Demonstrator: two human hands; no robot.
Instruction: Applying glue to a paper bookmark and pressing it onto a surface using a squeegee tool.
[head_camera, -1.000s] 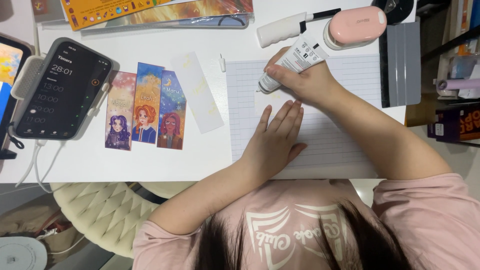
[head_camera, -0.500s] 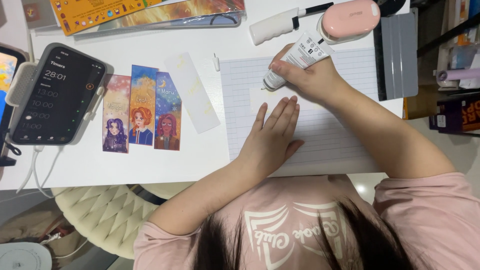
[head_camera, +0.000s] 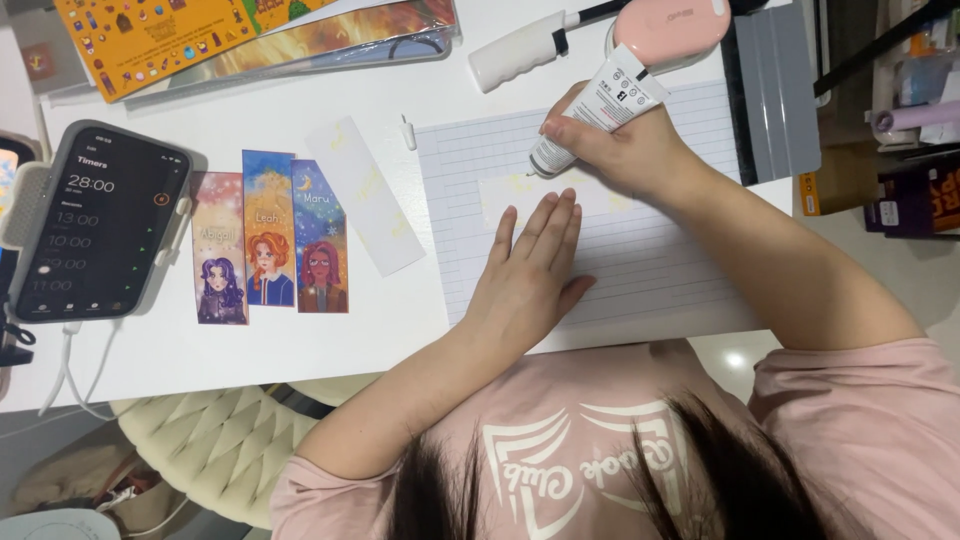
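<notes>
Two hands at work over a lined sheet (head_camera: 640, 250). Left hand (head_camera: 530, 275) open, flat, fingers together, pinning a pale paper strip (head_camera: 520, 192) to the sheet. Right hand (head_camera: 625, 150) closed round a white glue tube (head_camera: 600, 115), nozzle down on the strip. Likely light and flimsy, that strip, apt to curl or slide; best held flat near its edges. Soft tube, gripped mid-body. Farther left on the smooth white desk (head_camera: 300, 340): three illustrated bookmarks (head_camera: 270, 238), a blank strip (head_camera: 365, 195), a phone (head_camera: 95, 225). Beyond, a pink device (head_camera: 672, 28).
</notes>
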